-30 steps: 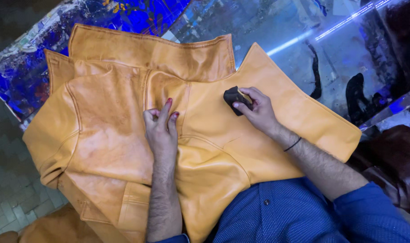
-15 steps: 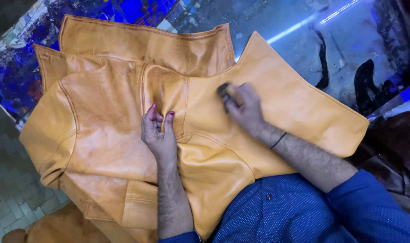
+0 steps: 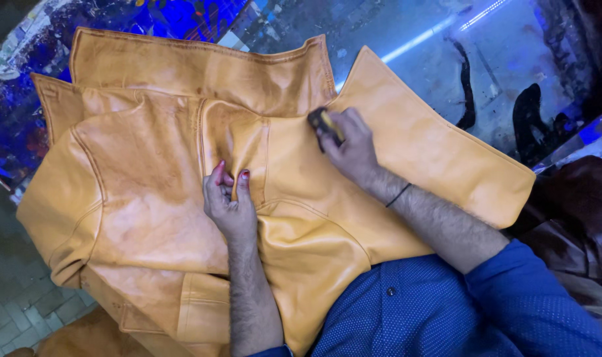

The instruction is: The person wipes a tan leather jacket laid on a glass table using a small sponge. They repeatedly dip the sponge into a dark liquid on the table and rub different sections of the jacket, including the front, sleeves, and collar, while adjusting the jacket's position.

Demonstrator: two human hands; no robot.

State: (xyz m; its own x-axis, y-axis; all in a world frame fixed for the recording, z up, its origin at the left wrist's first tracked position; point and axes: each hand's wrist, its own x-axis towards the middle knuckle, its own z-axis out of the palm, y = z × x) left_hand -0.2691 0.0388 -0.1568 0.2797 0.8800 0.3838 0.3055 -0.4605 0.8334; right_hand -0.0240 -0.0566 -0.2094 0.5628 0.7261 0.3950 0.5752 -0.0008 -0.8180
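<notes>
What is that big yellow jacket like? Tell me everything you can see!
The jacket looks like tan-yellow leather, smooth and a bit shiny, with darker blotchy patches. It has stitched seams, panels and a raised collar edge at the top. It lies spread out flat on a glossy blue table, one side hanging over the edge. The left hand presses on its middle, and the right hand holds a small dark pad against it.

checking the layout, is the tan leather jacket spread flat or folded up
Spread out, not folded up: the tan leather jacket lies opened across the table, with the left hand pressing it down.
</notes>
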